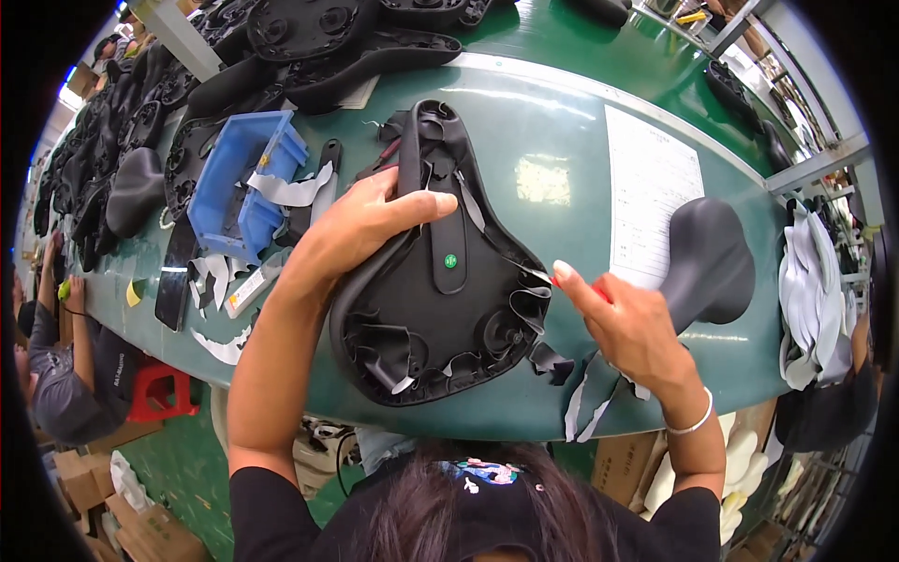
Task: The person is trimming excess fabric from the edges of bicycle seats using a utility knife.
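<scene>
One red handle [600, 294], mostly hidden by right-hand fingers [582, 296]

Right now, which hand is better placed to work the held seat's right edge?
Probably your right hand: its red-handled tool is already at that edge, while your left hand holds the seat across its left side.

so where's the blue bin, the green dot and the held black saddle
Blue bin [259, 230]: head view, near wall
Green dot [450, 261]: head view, centre
Black saddle [401, 302]: head view, flat inner panel
</scene>
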A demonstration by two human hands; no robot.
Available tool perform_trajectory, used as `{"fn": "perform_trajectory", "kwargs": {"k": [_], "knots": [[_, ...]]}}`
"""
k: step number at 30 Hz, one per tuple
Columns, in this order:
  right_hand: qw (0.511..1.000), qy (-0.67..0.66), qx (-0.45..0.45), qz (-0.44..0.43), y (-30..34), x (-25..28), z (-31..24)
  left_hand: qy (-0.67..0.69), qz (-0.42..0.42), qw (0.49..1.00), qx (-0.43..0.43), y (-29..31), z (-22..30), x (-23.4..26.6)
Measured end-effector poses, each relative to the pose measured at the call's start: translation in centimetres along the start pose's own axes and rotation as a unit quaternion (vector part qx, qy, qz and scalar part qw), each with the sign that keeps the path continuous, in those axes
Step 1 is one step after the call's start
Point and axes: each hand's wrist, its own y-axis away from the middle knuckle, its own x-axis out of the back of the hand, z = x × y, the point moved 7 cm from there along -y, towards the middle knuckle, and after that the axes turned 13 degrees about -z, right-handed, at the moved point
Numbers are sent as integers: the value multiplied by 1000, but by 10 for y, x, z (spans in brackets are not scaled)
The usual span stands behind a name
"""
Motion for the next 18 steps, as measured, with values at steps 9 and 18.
{"fn": "perform_trajectory", "kwargs": {"k": [9, 18], "knots": [[951, -239, -193, 39, 57, -60, -63, 86, 204, 972, -81, 56, -50, 7], [915, -313, -101, 235, -3, -17, -35, 121, 239, 954, -134, 94, -76, 1]]}}
